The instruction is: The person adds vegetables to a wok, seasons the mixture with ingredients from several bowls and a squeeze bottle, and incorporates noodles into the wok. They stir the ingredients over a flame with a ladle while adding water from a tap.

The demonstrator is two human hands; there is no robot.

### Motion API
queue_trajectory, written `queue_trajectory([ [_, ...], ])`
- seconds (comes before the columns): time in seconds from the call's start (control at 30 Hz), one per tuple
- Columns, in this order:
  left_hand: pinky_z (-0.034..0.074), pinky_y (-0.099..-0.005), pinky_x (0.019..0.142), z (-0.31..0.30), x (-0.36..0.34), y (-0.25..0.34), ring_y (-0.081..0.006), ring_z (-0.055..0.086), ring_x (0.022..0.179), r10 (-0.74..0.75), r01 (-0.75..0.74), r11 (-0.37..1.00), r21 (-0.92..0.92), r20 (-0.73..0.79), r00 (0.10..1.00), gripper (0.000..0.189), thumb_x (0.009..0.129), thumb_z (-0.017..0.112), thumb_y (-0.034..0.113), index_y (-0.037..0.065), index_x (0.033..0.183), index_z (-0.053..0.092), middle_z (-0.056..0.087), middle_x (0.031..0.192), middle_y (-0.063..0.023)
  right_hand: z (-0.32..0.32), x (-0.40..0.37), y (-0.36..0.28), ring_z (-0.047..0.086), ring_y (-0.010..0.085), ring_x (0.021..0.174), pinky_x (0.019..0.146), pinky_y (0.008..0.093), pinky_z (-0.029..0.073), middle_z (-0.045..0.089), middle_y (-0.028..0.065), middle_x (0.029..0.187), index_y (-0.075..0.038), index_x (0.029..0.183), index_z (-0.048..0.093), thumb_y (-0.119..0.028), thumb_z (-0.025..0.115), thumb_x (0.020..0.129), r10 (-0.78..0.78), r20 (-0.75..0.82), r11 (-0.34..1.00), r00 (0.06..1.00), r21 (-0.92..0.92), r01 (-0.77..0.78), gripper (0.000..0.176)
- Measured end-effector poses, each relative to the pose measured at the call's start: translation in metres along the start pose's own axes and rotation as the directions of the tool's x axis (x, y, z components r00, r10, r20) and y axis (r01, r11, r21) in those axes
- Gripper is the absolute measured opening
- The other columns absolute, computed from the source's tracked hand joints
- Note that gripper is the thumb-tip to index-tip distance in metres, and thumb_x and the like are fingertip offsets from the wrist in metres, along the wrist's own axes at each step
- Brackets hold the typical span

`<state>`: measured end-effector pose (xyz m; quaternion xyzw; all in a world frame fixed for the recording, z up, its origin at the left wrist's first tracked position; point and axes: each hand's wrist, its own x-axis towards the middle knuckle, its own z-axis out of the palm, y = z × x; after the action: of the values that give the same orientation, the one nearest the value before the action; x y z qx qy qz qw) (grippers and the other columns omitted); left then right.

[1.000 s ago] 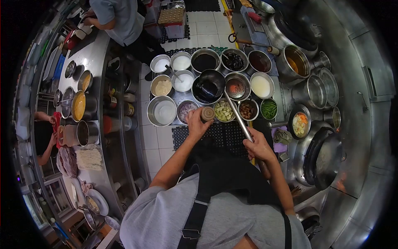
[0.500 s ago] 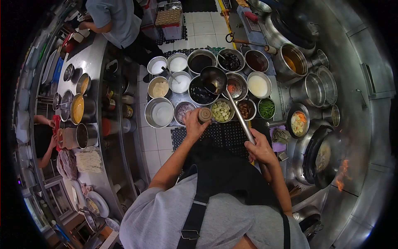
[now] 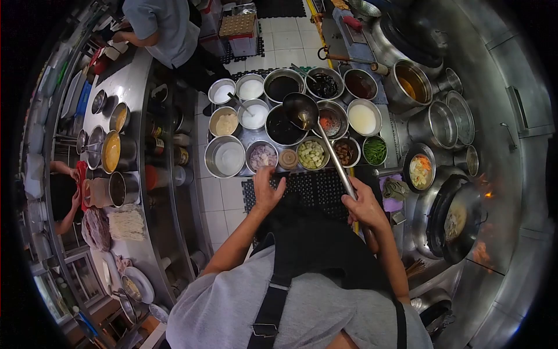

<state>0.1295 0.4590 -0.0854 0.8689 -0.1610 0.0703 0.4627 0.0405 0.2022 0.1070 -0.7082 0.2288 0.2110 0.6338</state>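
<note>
Your left hand (image 3: 267, 189) has released the brown shaker (image 3: 288, 158), now standing among the bowls at its 1 o'clock; fingers spread, empty, so shaking looks done. Your right hand (image 3: 365, 206) stays clamped on the ladle (image 3: 324, 145), raised over the dark sauce bowl (image 3: 278, 131).

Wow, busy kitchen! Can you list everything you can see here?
ladle: one, steel, bowl above the dark sauce, handle in the right hand
shaker: one, tan, upright among the nearest bowls
ingredient bowls: about fifteen, steel, clustered ahead
wok: one, dark, right, flames beside it
stock pots: several, steel, far right
noodles: pale pile, left counter
co-worker: one, grey shirt, top left
left hand: open, empty, just short of the shaker
right hand: closed on the ladle handle
</note>
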Motion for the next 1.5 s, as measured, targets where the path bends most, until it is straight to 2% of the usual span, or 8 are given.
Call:
queue_trajectory([
  [0.47,0.054,-0.0483,0.074,0.015,-0.168,-0.188,-0.0426,0.067,0.085,-0.526,0.33,0.85,0.41,0.645,0.554,0.026,0.078,0.066,0.026,0.002,0.089,0.068,0.069,0.085,-0.0224,-0.029,-0.052,0.049,0.04,0.0043,0.037,0.038,0.0256,0.048,0.041,-0.0026,0.058,0.001,0.139,0.041,-0.01,0.057,0.09,-0.117,0.123,0.81,0.985,0.586,0.023,0.053],
  [0.53,0.055,-0.0455,0.069,0.01,-0.166,-0.197,-0.0379,0.069,0.077,-0.357,0.023,0.92,0.391,0.812,0.462,0.026,0.081,0.065,0.027,0.002,0.086,0.069,0.07,0.082,-0.0202,-0.045,-0.093,0.067,0.038,0.0036,0.037,0.039,0.0263,0.047,0.04,-0.0029,0.06,0.0,0.143,0.04,-0.008,0.054,0.091,-0.152,0.075,0.688,0.986,0.724,0.051,0.054],
  [0.57,0.056,-0.0418,0.065,0.007,-0.159,-0.161,-0.0301,0.071,0.068,-0.574,0.439,0.813,0.383,0.655,0.492,0.028,0.083,0.065,0.029,0.001,0.08,0.07,0.071,0.078,-0.0188,-0.054,-0.118,0.077,0.038,0.0036,0.037,0.039,0.0263,0.047,0.04,-0.0029,0.06,0.0,0.143,0.04,-0.008,0.054,0.091,-0.141,-0.03,0.662,0.99,0.741,0.117,0.054],
  [0.63,0.054,-0.0413,0.063,0.04,-0.178,-0.234,-0.0246,0.071,0.066,-0.515,0.273,0.857,0.437,0.743,0.427,0.034,0.085,0.065,0.032,0.001,0.073,0.069,0.069,0.067,-0.0164,-0.072,-0.17,0.096,0.036,0.003,0.037,0.039,0.0248,0.047,0.039,-0.003,0.061,-0.001,0.143,0.04,-0.008,0.054,0.091,-0.127,-0.113,0.616,0.985,0.77,0.168,0.055],
  [0.73,0.051,-0.0436,0.062,0.066,-0.162,-0.208,-0.0274,0.07,0.069,-0.425,0.217,0.899,0.379,0.647,0.633,0.026,0.081,0.068,0.026,0.001,0.073,0.068,0.069,0.071,-0.0185,-0.098,-0.244,0.136,0.038,0.0038,0.038,0.038,0.0259,0.044,0.039,-0.0033,0.061,-0.002,0.144,0.039,-0.01,0.056,0.091,-0.093,-0.398,0.57,0.913,0.731,0.376,0.056],
  [1.27,0.053,-0.039,0.068,0.269,-0.108,0.175,-0.027,0.07,0.077,0.27,-0.073,0.962,-0.265,0.863,0.426,0.017,0.086,0.065,0.015,0.0,0.094,0.069,0.07,0.084,-0.0176,-0.257,-0.277,0.365,0.05,0.0186,0.039,0.038,0.0363,0.042,0.051,0.009,0.058,0.006,0.135,0.041,-0.002,0.053,0.086,0.286,-0.945,0.933,0.162,0.313,0.179,0.052],
  [1.33,0.053,-0.043,0.07,0.276,-0.119,0.229,-0.0353,0.07,0.081,0.375,-0.158,0.926,-0.342,0.885,0.276,0.016,0.086,0.062,0.014,0.002,0.094,0.069,0.07,0.088,-0.0197,-0.249,-0.287,0.381,0.049,0.0171,0.037,0.036,0.0337,0.042,0.05,0.0059,0.058,0.004,0.124,0.05,-0.002,0.053,0.087,0.269,-0.875,0.773,0.403,0.446,0.451,0.038],
  [1.5,0.054,-0.0463,0.076,0.347,-0.186,0.201,-0.0428,0.066,0.085,0.442,-0.454,0.733,-0.506,0.862,-0.248,0.025,0.086,0.057,0.016,0.004,0.105,0.067,0.07,0.091,-0.0217,-0.261,-0.308,0.37,0.049,0.0169,0.038,0.037,0.0338,0.042,0.05,0.0066,0.057,0.003,0.125,0.05,-0.001,0.053,0.086,0.212,-0.917,0.883,0.337,0.327,0.336,0.039],
])
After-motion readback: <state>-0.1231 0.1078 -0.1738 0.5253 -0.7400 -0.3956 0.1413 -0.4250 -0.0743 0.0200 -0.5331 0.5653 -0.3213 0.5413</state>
